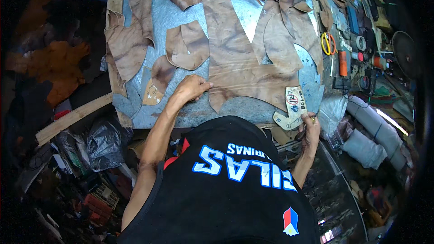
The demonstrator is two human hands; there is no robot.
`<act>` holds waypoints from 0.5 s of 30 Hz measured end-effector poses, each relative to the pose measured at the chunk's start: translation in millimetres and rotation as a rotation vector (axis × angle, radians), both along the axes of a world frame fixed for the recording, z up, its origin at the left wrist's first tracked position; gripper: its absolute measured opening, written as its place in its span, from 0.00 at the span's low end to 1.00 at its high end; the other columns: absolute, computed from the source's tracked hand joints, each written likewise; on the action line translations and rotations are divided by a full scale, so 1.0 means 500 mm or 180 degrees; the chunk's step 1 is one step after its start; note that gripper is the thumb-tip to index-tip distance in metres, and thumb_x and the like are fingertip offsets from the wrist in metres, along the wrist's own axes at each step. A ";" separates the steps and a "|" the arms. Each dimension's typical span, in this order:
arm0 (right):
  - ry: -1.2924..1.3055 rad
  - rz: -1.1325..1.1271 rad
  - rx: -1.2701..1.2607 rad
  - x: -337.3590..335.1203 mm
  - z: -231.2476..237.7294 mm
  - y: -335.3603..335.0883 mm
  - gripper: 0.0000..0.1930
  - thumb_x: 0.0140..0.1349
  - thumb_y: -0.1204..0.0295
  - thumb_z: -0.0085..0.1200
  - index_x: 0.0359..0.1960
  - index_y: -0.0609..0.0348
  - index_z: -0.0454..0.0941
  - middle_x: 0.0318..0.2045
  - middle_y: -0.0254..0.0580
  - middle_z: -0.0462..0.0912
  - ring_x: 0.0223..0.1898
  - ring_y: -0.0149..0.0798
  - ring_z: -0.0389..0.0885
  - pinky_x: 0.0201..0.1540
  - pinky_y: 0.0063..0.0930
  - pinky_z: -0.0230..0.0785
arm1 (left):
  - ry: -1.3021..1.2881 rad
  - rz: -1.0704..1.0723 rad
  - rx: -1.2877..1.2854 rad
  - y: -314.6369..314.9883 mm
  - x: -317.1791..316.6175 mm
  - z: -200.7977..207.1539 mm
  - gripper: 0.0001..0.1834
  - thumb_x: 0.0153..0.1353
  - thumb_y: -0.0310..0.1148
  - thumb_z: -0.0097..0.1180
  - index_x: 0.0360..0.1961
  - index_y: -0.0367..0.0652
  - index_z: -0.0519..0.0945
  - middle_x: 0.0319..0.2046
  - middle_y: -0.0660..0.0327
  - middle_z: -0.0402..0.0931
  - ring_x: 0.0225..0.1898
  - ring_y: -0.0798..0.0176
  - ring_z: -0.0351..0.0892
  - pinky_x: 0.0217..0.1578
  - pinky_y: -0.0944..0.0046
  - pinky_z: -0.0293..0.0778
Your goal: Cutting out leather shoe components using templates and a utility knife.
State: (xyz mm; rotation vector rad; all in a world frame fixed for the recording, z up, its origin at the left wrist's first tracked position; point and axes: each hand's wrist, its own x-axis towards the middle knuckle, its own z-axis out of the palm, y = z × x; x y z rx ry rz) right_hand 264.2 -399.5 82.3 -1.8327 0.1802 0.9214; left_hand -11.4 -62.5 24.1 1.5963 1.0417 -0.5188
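A large sheet of mottled brown leather [239, 58] lies on a grey metal-topped table [235, 108]. My left hand [192, 86] presses its knuckles and fingertips on the leather's near left edge. My right hand [311, 129] is at the table's near right corner, closed on a small tool with a yellowish tip; the tool is too small to identify. Just above that hand a tan cardboard pattern piece [291, 108] with handwriting rests on the leather's near right corner.
Cut leather pieces [129, 45] lie over the table's left and far side, plus another cardboard pattern [152, 95]. Yellow-handled scissors [327, 43], an orange tube [343, 62] and tape rolls crowd the right bench. Black bags [101, 138] and a wooden plank [72, 118] lie below left.
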 end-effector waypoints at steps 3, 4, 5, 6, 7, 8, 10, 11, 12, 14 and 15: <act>-0.0021 -0.0108 -0.0096 -0.006 0.007 -0.001 0.08 0.62 0.72 0.58 0.37 0.59 0.71 0.21 0.34 0.75 0.14 0.26 0.68 0.16 0.21 0.63 | -0.0021 -0.0084 0.0235 -0.006 -0.008 0.013 0.25 0.62 0.47 0.58 0.16 0.39 0.76 0.09 0.63 0.68 0.12 0.70 0.69 0.15 0.63 0.63; -0.0085 -0.0054 -0.0108 -0.002 -0.003 -0.014 0.08 0.62 0.72 0.58 0.37 0.59 0.71 0.21 0.34 0.75 0.14 0.26 0.69 0.16 0.21 0.63 | -0.0284 -0.0138 0.0754 -0.007 -0.016 0.002 0.25 0.62 0.47 0.59 0.16 0.39 0.76 0.09 0.63 0.68 0.12 0.70 0.69 0.15 0.63 0.63; -0.0058 -0.0032 -0.0093 0.000 -0.011 -0.024 0.08 0.62 0.72 0.58 0.37 0.59 0.71 0.21 0.34 0.75 0.14 0.26 0.69 0.16 0.21 0.63 | -0.0547 -0.0204 0.1266 -0.004 -0.019 0.005 0.25 0.61 0.48 0.59 0.16 0.39 0.76 0.09 0.62 0.69 0.12 0.69 0.69 0.15 0.63 0.62; -0.0089 -0.0045 -0.0088 0.001 -0.019 -0.032 0.08 0.62 0.72 0.58 0.37 0.58 0.71 0.21 0.34 0.75 0.14 0.26 0.68 0.16 0.21 0.64 | -0.0391 -0.0168 0.1162 0.005 -0.026 0.012 0.23 0.61 0.47 0.59 0.19 0.37 0.79 0.10 0.61 0.70 0.14 0.69 0.72 0.16 0.63 0.64; -0.0125 -0.0056 -0.0078 0.004 -0.024 -0.037 0.08 0.62 0.73 0.57 0.37 0.58 0.71 0.21 0.34 0.75 0.14 0.26 0.68 0.16 0.21 0.64 | -0.0365 -0.0148 0.1181 0.009 -0.031 0.021 0.23 0.61 0.47 0.59 0.19 0.37 0.79 0.10 0.61 0.70 0.14 0.69 0.72 0.16 0.63 0.64; -0.0085 -0.0025 -0.0077 0.006 -0.028 -0.041 0.08 0.62 0.72 0.57 0.38 0.58 0.71 0.21 0.34 0.75 0.14 0.26 0.68 0.16 0.22 0.64 | -0.0416 0.0445 0.1114 0.011 -0.037 0.027 0.22 0.61 0.47 0.59 0.22 0.37 0.80 0.11 0.62 0.71 0.15 0.69 0.73 0.16 0.64 0.66; -0.0080 -0.0067 -0.0021 -0.003 -0.035 -0.043 0.08 0.62 0.73 0.57 0.38 0.58 0.71 0.21 0.34 0.75 0.14 0.26 0.69 0.16 0.22 0.64 | -0.0402 0.1313 0.0710 0.022 -0.052 0.023 0.20 0.63 0.46 0.59 0.34 0.35 0.82 0.17 0.61 0.77 0.19 0.69 0.78 0.17 0.69 0.71; -0.0092 -0.0133 0.0018 -0.006 -0.036 -0.043 0.08 0.63 0.73 0.57 0.39 0.59 0.71 0.21 0.34 0.75 0.14 0.26 0.69 0.16 0.22 0.64 | -0.0411 0.1318 0.0723 0.017 -0.061 0.015 0.20 0.63 0.46 0.59 0.34 0.35 0.82 0.17 0.61 0.77 0.19 0.69 0.78 0.17 0.69 0.71; -0.0104 -0.0134 0.0030 -0.012 -0.039 -0.042 0.08 0.63 0.73 0.57 0.39 0.59 0.71 0.21 0.34 0.75 0.14 0.26 0.69 0.16 0.22 0.64 | -0.0517 0.1582 0.0300 0.009 -0.069 0.006 0.21 0.64 0.46 0.58 0.38 0.34 0.81 0.19 0.60 0.78 0.19 0.68 0.78 0.17 0.70 0.72; -0.0059 -0.0220 0.0116 -0.019 -0.045 -0.042 0.08 0.62 0.73 0.57 0.39 0.59 0.71 0.21 0.34 0.75 0.14 0.27 0.69 0.16 0.22 0.64 | -0.0749 0.2055 -0.0623 -0.006 -0.079 -0.009 0.23 0.66 0.47 0.55 0.47 0.35 0.75 0.29 0.53 0.82 0.23 0.63 0.82 0.21 0.68 0.78; -0.0085 -0.0229 0.0117 -0.019 -0.049 -0.043 0.08 0.62 0.73 0.57 0.39 0.59 0.71 0.21 0.34 0.75 0.14 0.27 0.69 0.16 0.22 0.64 | -0.0774 0.2043 -0.0633 -0.006 -0.079 -0.018 0.23 0.66 0.47 0.55 0.47 0.35 0.75 0.29 0.53 0.82 0.23 0.63 0.82 0.21 0.68 0.78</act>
